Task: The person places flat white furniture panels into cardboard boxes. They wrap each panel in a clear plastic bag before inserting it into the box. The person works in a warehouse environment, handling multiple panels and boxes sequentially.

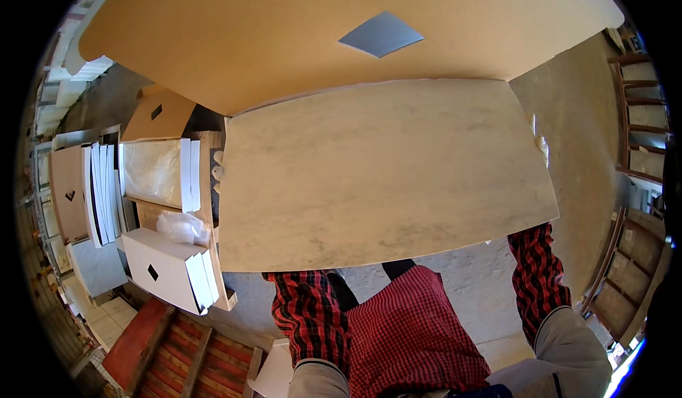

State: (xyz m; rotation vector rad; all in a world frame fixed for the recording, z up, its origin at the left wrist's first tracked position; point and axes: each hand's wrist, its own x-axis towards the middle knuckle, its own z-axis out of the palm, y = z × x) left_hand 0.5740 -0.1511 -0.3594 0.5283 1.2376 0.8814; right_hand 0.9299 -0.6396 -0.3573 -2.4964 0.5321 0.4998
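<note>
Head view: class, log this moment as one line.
Board: left hand at left edge, right hand at right edge; hands: mostly hidden; cardboard: beyond board

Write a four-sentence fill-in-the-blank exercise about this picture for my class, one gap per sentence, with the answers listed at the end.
1. The large brown panel beyond the broad board shows a grey shape called a ____.
2. Both the left sleeve and the right sleeve combine black with ____.
3. The wooden pallet bearing boxes lies on the board's ____ side.
4. The small mark on the white box looks ____ in colour.

Answers: diamond; red; left; black
</note>
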